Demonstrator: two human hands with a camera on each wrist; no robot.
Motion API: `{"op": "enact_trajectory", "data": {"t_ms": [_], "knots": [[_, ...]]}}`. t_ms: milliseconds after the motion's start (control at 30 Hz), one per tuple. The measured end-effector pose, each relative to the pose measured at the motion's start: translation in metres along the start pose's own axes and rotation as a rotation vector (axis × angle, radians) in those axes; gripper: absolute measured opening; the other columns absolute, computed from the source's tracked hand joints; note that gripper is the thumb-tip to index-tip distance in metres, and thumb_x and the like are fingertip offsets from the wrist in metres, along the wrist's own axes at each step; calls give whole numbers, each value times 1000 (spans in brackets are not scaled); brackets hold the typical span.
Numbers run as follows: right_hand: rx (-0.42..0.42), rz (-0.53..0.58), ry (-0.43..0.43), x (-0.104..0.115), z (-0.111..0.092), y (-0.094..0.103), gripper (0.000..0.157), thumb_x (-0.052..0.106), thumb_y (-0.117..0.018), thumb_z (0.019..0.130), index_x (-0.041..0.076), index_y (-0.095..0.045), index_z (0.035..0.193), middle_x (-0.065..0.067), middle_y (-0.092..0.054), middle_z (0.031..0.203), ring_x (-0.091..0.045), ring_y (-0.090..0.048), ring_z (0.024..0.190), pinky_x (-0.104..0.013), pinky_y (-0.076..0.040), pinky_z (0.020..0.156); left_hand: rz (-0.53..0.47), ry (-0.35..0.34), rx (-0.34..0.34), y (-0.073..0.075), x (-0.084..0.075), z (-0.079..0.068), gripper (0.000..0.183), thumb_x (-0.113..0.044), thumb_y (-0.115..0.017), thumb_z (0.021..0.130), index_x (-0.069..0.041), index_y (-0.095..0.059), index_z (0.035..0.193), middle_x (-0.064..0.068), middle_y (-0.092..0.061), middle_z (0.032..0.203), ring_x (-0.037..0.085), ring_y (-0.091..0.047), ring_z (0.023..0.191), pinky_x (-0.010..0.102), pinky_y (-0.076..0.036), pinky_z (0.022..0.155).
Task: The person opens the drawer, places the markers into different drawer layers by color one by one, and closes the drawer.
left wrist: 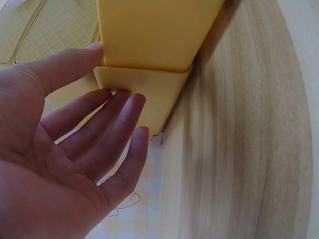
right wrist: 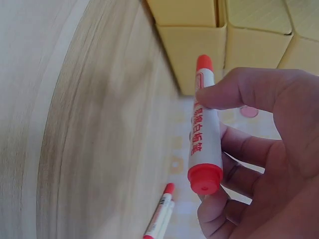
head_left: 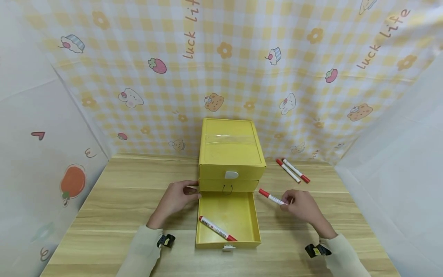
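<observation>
A yellow drawer cabinet stands against the back cloth with its bottom drawer pulled out. Inside that drawer a red-and-white marker lies slantwise near the front. My left hand touches the cabinet's left side, fingers extended along it; in the left wrist view the fingertips meet the yellow wall. To the right of the cabinet, my right hand pinches another whiteboard marker between thumb and fingers, one red end pointing toward the cabinet.
Two more red-and-white markers lie side by side on the wooden table, right of the cabinet near the back. A yellow checked cloth hangs behind. White side walls bound the table on both sides.
</observation>
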State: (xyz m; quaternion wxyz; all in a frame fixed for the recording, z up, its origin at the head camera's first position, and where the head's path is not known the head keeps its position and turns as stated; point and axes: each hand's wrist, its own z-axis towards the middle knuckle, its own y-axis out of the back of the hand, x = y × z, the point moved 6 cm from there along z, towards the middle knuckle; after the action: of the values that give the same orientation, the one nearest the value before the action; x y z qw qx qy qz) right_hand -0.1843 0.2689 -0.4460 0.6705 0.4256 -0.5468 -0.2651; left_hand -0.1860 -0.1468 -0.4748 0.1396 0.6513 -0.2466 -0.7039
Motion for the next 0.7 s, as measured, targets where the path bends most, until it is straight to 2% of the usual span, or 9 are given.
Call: {"op": "enact_trajectory", "data": {"t_ms": [300, 700], "knots": [[11, -31, 45, 25, -12, 6, 21, 3, -87, 79, 18, -72, 81, 11, -62, 74, -6, -50, 61, -25, -42, 54, 0, -2, 5, -1, 1, 0, 43, -9, -87, 95, 5, -74, 134, 15, -82, 113, 28, -80, 102, 46, -66, 92], [4, -41, 181, 68, -15, 5, 22, 8, -89, 80, 22, -73, 80, 15, -63, 77, -2, -45, 62, -24, -39, 54, 2, -23, 5, 0, 0, -1, 42, -11, -87, 96, 6, -75, 133, 16, -82, 113, 28, -80, 101, 46, -66, 92]]}}
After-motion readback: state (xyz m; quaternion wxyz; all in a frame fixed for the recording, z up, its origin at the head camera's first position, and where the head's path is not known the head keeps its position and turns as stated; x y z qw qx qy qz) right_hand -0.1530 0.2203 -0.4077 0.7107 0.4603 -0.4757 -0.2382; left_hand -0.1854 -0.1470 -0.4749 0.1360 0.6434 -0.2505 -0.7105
